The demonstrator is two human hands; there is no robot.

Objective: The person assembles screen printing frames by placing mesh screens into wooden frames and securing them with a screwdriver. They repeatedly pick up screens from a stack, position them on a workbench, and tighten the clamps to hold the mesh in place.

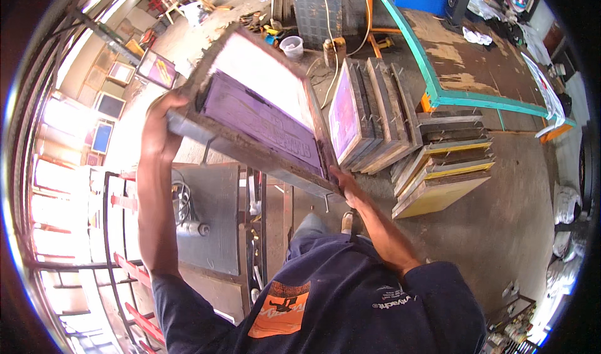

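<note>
Left hand [160, 123] and right hand [348, 187] hold frame [260, 113], long side slanting down rightward.

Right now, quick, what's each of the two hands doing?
Left hand: closed, holding the purple screen-printing frame at its near left corner.
Right hand: closed, holding the same frame at its near right corner.

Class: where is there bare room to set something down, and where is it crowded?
Bare: the concrete floor right of the yellow-faced frames, short of the teal table edge; also the worn brown tabletop's middle, between that edge and the white crumpled items. Crowded: the frames' patch, where they stand packed, and the tabletop's far end.
</note>
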